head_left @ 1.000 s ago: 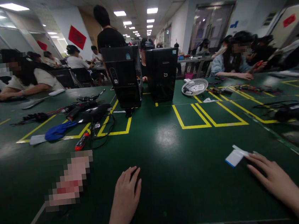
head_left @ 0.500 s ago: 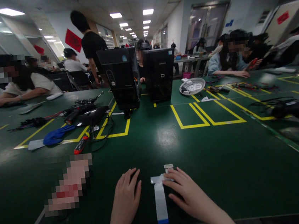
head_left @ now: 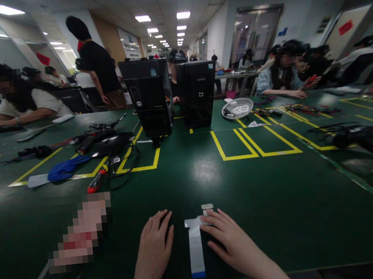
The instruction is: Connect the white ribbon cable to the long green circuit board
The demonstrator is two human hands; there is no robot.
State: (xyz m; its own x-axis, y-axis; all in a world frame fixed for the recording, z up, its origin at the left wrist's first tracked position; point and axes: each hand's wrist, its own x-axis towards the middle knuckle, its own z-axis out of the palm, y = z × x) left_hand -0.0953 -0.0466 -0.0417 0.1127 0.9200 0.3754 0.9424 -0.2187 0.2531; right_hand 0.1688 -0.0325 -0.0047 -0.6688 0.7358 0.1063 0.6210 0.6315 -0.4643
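My left hand [head_left: 154, 249] lies flat on the green table [head_left: 281, 218], fingers stretched out, holding nothing. My right hand [head_left: 232, 241] rests beside it with fingers spread, its fingertips touching the top end of a flat white ribbon cable [head_left: 195, 245]. The cable has a blue end [head_left: 198, 274] near the table edge and lies between my two hands. A small grey connector piece [head_left: 207, 207] sits just beyond my right fingertips.
Two black computer towers [head_left: 150, 96] [head_left: 199, 93] stand mid-table inside yellow tape boxes. Cables, a red-handled screwdriver [head_left: 96, 181] and a blue cloth [head_left: 63, 168] lie at left. A white basket [head_left: 237, 108] sits farther right. A blurred patch [head_left: 79, 234] lies near my left hand. People sit around.
My right hand dragged the white ribbon cable from the right side to the middle, next to my left hand. The standing person in black walked left.
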